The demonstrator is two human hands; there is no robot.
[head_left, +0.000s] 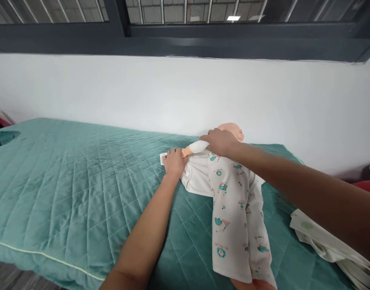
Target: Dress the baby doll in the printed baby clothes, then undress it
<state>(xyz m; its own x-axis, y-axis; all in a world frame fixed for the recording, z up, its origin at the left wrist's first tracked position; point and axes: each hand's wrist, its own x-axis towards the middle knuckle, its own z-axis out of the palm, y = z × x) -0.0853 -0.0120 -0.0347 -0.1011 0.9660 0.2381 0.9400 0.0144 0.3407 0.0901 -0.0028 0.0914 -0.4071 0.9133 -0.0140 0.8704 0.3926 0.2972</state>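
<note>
A baby doll lies on a green quilted bed cover, its bare head toward the wall. It wears a white garment and printed white trousers with small animal pictures. My left hand is closed around the end of the doll's arm, hiding the doll's hand. Pinched in my right hand, beside the head, is the white sleeve on that same arm. A small white piece pokes out past my left fingers; what it is I cannot make out.
The green quilted cover spreads far to the left, with pale piping along its front edge. Folded white cloth lies at the right, partly under my right forearm. A white wall and barred window stand behind. Red things show at both sides.
</note>
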